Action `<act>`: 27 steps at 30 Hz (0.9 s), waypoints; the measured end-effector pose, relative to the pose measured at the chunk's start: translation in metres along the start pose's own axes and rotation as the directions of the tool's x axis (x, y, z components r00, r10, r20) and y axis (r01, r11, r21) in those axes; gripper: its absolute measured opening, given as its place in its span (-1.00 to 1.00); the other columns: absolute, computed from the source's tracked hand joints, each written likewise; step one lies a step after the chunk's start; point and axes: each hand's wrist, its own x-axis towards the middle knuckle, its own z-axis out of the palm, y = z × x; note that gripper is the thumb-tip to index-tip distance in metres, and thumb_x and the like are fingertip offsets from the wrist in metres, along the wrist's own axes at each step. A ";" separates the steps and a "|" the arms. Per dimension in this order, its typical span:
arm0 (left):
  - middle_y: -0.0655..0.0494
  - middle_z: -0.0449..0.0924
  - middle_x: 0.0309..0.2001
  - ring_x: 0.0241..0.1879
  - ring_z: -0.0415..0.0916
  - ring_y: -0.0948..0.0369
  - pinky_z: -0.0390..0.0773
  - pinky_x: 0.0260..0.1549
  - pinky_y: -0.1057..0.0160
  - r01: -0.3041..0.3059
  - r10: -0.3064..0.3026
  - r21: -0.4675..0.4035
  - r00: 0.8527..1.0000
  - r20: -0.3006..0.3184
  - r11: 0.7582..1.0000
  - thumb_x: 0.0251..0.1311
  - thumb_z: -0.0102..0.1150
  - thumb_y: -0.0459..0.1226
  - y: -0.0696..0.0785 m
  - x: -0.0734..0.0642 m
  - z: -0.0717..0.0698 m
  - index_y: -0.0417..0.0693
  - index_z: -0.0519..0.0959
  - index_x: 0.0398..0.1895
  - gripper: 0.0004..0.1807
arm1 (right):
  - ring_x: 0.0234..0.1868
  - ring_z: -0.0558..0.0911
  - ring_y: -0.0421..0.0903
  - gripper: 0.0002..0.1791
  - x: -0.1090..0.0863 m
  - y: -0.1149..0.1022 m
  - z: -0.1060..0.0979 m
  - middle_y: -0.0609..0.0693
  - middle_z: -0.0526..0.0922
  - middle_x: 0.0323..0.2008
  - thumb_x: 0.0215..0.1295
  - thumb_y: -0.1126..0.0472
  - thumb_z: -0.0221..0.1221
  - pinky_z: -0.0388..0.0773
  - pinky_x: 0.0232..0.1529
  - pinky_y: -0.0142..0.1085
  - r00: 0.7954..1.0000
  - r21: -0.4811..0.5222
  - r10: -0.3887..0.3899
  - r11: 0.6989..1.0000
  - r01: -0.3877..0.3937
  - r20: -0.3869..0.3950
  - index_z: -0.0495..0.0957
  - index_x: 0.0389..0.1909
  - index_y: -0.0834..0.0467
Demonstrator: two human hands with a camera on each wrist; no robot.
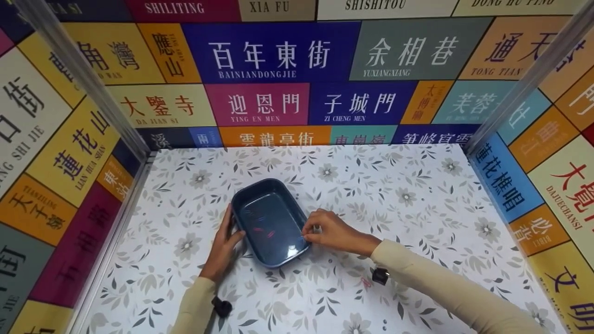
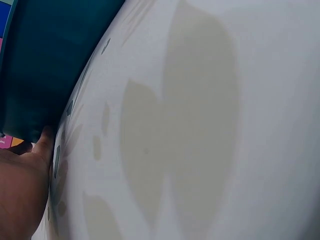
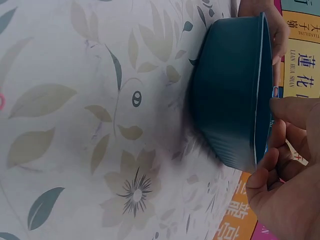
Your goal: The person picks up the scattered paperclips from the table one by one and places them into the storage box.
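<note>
A dark blue rectangular dish (image 1: 284, 218) stands slightly turned on the table, with several thin pink and blue paper clips (image 1: 258, 229) lying on its bottom. My left hand (image 1: 224, 246) rests against the dish's left side, fingers along the outer wall and thumb close to the rim. In the left wrist view a fingertip touches the dish's outer wall (image 2: 42, 75). At the right rim, my right hand (image 1: 330, 232) pinches a small blue paper clip (image 3: 275, 91) between thumb and finger. Its rounded loop sticks out past the fingertips in the right wrist view.
A pink paper clip (image 1: 366, 282) lies on the flower-patterned tablecloth (image 1: 408, 199), near the right wrist's black camera (image 1: 380, 276). Panels with colourful street-name signs (image 1: 271, 51) close in the table at the back and both sides.
</note>
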 end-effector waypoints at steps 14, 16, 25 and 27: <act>-0.03 -0.22 0.83 0.77 -0.19 -0.16 -0.11 0.71 -0.17 0.004 -0.004 0.008 1.000 0.005 1.000 0.63 0.09 -0.41 -0.001 0.000 -0.001 -0.09 -0.18 0.85 -0.09 | -0.23 0.58 -0.10 -0.95 0.024 -0.008 0.005 0.00 0.75 -0.33 0.28 0.36 0.49 0.52 -0.14 -0.27 0.994 -0.068 0.027 0.997 -0.020 0.101 0.85 -0.30 0.16; -0.05 -0.23 0.83 0.77 -0.20 -0.17 -0.12 0.71 -0.17 0.001 -0.001 0.008 1.000 0.007 1.000 0.64 0.09 -0.41 -0.001 0.000 -0.001 -0.10 -0.18 0.85 -0.09 | -0.23 0.58 -0.11 -0.95 0.028 -0.009 0.005 -0.01 0.74 -0.34 0.28 0.36 0.49 0.52 -0.14 -0.26 0.994 -0.085 0.031 0.996 -0.022 0.108 0.85 -0.30 0.16; -0.09 -0.20 0.82 0.76 -0.17 -0.18 -0.10 0.71 -0.15 -0.012 0.012 0.000 1.000 0.006 1.000 0.62 0.11 -0.42 -0.001 0.000 -0.001 -0.13 -0.17 0.84 -0.08 | -0.23 0.59 -0.08 -0.99 0.043 -0.013 0.004 0.02 0.73 -0.35 0.28 0.34 0.47 0.48 -0.12 -0.27 0.989 -0.139 0.020 0.990 0.001 0.145 0.84 -0.33 0.20; -0.08 -0.20 0.82 0.76 -0.17 -0.18 -0.11 0.71 -0.15 -0.012 0.012 0.002 1.000 0.004 1.000 0.62 0.11 -0.41 0.000 0.001 -0.001 -0.12 -0.16 0.84 -0.08 | -0.23 0.58 -0.09 -0.97 0.045 -0.013 0.004 0.02 0.72 -0.35 0.28 0.33 0.46 0.46 -0.12 -0.29 0.987 -0.142 0.023 0.990 0.000 0.158 0.85 -0.32 0.21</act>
